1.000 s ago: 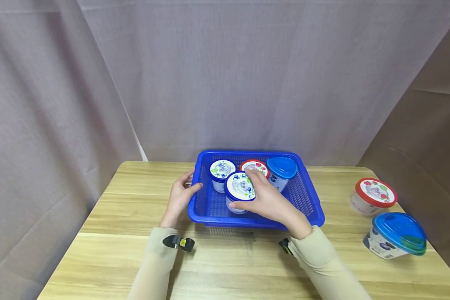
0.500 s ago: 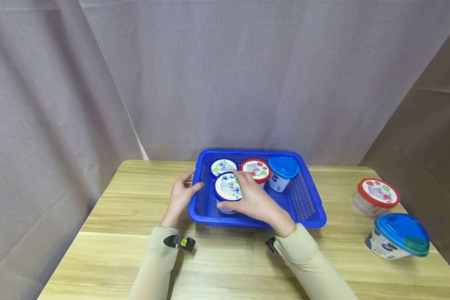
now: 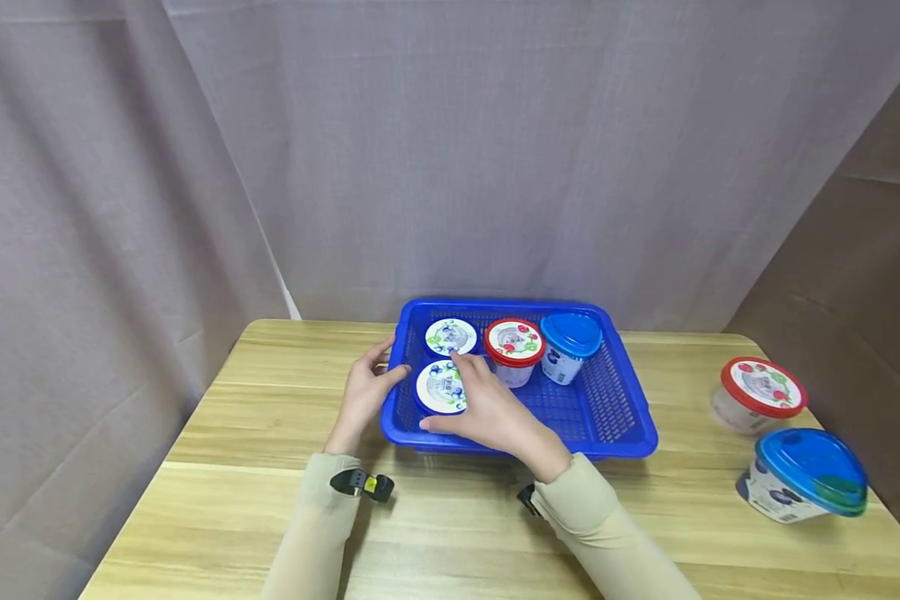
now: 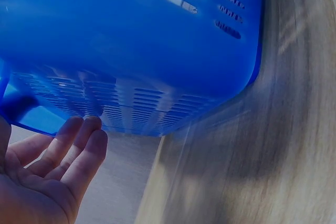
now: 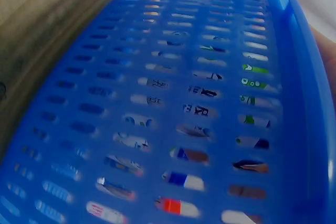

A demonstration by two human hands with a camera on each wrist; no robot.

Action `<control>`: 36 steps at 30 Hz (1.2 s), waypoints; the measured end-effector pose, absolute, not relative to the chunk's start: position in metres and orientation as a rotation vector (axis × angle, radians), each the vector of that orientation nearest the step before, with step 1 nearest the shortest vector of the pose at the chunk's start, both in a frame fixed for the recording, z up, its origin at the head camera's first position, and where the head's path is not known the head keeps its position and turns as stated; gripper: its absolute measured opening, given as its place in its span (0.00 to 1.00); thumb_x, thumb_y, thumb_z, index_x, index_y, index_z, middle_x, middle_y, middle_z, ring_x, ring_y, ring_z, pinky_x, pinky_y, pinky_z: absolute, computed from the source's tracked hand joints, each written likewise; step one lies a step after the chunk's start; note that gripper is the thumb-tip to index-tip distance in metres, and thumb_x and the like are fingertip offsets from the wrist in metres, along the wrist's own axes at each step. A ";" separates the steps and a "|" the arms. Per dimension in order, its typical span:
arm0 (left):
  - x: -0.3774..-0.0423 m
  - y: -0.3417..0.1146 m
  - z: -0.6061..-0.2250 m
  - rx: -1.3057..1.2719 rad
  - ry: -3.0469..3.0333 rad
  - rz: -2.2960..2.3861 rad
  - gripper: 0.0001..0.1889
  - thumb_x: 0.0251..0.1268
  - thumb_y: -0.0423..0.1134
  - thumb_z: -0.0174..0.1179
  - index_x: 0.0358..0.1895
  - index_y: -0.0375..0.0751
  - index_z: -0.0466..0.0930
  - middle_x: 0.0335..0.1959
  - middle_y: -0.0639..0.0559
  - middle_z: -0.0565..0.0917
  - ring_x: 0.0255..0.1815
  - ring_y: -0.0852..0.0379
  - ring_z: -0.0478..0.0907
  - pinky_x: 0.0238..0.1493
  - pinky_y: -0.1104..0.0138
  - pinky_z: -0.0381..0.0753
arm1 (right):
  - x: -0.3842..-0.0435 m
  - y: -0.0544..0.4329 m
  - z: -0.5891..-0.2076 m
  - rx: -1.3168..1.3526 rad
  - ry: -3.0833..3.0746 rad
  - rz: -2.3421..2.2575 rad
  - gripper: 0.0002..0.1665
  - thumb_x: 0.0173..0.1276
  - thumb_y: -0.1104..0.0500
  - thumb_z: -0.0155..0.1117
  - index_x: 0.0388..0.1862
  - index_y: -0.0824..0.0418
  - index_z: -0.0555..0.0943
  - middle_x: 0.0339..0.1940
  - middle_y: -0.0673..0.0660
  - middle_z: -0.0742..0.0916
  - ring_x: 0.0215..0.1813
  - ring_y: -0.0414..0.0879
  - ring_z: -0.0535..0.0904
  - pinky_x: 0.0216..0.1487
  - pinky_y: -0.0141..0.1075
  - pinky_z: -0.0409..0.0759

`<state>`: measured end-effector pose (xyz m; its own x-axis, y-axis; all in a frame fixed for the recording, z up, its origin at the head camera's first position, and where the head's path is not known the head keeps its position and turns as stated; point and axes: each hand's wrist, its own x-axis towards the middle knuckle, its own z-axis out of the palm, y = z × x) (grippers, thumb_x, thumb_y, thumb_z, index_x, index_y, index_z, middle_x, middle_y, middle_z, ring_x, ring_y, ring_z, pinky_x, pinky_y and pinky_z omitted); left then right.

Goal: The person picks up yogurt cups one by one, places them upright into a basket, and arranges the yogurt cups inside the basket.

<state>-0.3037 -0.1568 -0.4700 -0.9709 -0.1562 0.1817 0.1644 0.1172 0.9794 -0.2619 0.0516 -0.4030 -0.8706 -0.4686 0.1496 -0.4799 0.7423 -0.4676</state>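
A blue plastic basket (image 3: 603, 448) stands on the wooden table. My left hand (image 3: 362, 393) grips its left rim, thumb over the inside and fingers along the outer wall, as the left wrist view shows the fingertips (image 4: 93, 142) there. Inside, my right hand (image 3: 495, 415) grips a round tub with a blue-edged, blueberry-printed lid (image 3: 438, 387) in the front left corner. Behind it sits a similar blueberry tub (image 3: 451, 335). A red-lidded tub (image 3: 514, 342) and a blue-lidded tub (image 3: 571, 335) stand along the back. In the right wrist view the basket's slotted wall (image 5: 173, 98) mostly hides the tubs.
On the table (image 3: 255, 467), to the right of the basket, are another red-lidded tub (image 3: 762, 390) and a larger tub with a blue lid (image 3: 810, 471). A grey curtain (image 3: 450, 158) hangs close behind the table's back edge.
My right hand has moved the blueberry tub leftward and lower, into the basket's front left corner. The red-lidded tub behind is now uncovered. My left hand stays on the rim.
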 end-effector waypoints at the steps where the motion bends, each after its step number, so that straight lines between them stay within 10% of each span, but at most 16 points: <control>1: -0.303 -0.157 -0.470 -0.006 -2.156 -1.942 0.31 0.59 0.31 0.66 0.69 0.35 0.74 0.47 0.35 0.84 0.40 0.50 0.83 0.41 0.64 0.86 | -0.262 0.050 -0.404 0.793 -2.913 0.789 0.66 0.52 0.32 0.77 0.77 0.69 0.60 0.72 0.69 0.69 0.69 0.64 0.70 0.69 0.56 0.71; 36: -0.301 -0.157 -0.469 0.022 -2.160 -1.970 0.31 0.60 0.32 0.66 0.70 0.38 0.73 0.49 0.35 0.84 0.41 0.49 0.83 0.40 0.65 0.86 | -0.273 0.035 -0.421 0.777 -2.967 0.827 0.68 0.51 0.35 0.79 0.77 0.72 0.57 0.71 0.71 0.68 0.70 0.64 0.70 0.70 0.53 0.69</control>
<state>-0.3011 -0.1575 -0.4685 -0.9762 -0.1569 0.1497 0.1346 0.1027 0.9856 -0.2733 0.0355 -0.4209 -0.8797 -0.4660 0.0944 -0.4476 0.7447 -0.4950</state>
